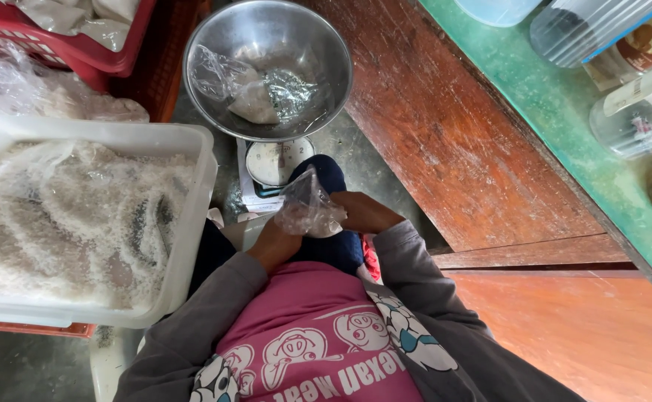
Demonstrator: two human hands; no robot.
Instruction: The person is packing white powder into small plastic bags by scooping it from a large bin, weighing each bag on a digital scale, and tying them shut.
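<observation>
Looking down, the biggest thing is the brown wooden counter point(452, 141) running off to the right, with a green top edge point(557, 112). On that green part sit some clear plastic containers point(638, 112), and one has a white label with red bits, another a brown-and-white label, up in the top right corner. Left side is taken by a big white tub point(192, 223) lined with clear plastic and full of white grains point(65, 216). Behind it there's a red basket point(110, 52) with more filled clear bags. Top middle, a steel bowl point(214, 45) sits on a small dial scale point(274, 164), and inside it lies a clear bag of the white stuff point(255, 100), knotted and slumped on its side.

Then the small bag point(307, 208): clear, crinkly, a bit cloudy, partly filled with something white at the bottom, held in front of the lap just below the scale. Left hand point(275, 242) cups it from underneath, fingers curled round it. Right hand point(363, 212) pinches its side, fingers pressed together on the plastic.
</observation>
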